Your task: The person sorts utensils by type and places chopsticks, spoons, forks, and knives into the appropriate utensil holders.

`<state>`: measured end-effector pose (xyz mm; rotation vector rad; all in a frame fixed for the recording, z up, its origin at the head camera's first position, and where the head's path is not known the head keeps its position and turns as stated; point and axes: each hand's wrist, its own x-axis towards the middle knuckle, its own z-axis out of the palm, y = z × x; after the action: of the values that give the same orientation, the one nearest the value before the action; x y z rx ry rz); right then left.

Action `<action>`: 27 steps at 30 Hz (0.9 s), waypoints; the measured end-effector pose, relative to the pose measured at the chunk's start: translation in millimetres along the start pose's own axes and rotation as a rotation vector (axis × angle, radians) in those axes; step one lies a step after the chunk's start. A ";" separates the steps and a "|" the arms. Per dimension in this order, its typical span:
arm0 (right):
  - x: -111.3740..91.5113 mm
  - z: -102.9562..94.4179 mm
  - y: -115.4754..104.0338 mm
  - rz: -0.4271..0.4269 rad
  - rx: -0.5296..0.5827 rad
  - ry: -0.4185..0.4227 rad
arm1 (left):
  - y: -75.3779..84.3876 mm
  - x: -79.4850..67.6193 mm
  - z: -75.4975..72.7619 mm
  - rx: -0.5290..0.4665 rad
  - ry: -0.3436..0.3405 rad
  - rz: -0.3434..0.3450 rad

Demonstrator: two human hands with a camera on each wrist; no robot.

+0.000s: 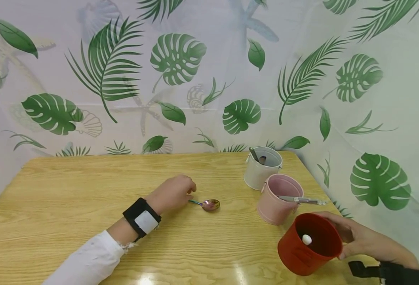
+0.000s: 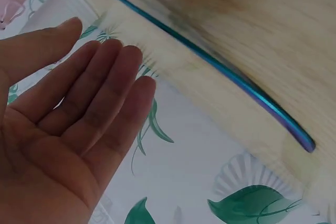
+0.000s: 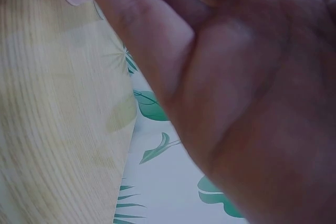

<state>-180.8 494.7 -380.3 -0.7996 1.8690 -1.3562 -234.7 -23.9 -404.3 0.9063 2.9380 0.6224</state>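
Note:
A spoon (image 1: 210, 204) with a shiny rainbow finish lies on the wooden table, its blue-green handle (image 2: 220, 69) stretched out in the left wrist view. My left hand (image 1: 174, 192) hovers at the handle's end; the left wrist view shows its fingers (image 2: 113, 98) loosely extended, apart from the spoon. At the table's right side, my right hand (image 1: 364, 239) holds a red bucket (image 1: 302, 253) by its far side, thumb and fingers about the wall. Inside that bucket is a small white rounded thing (image 1: 306, 239). The right wrist view shows mostly palm (image 3: 252, 93).
Behind the red bucket stands a pink bucket (image 1: 271, 208) with silvery utensils (image 1: 302, 200) leaning over its rim. Farther back is a white bucket (image 1: 257, 178) holding dark-handled utensils (image 1: 254, 154). A leaf-patterned cloth (image 1: 202, 130) hangs along the back and right table edges.

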 end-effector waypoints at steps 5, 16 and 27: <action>0.0 -0.4 0.4 0.010 -0.003 0.000 | -4.0 -1.5 5.2 0.032 -0.010 0.016; -0.2 -0.8 2.6 -0.007 0.004 -0.008 | -7.7 -1.2 14.3 0.066 -0.007 0.070; -1.1 -1.2 5.1 -0.019 -0.005 -0.002 | -8.1 -2.1 19.6 0.118 0.024 0.130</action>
<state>-181.5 497.6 -384.7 -0.8227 1.8683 -1.3629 -235.0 -24.0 -425.6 1.1157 2.9825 0.4708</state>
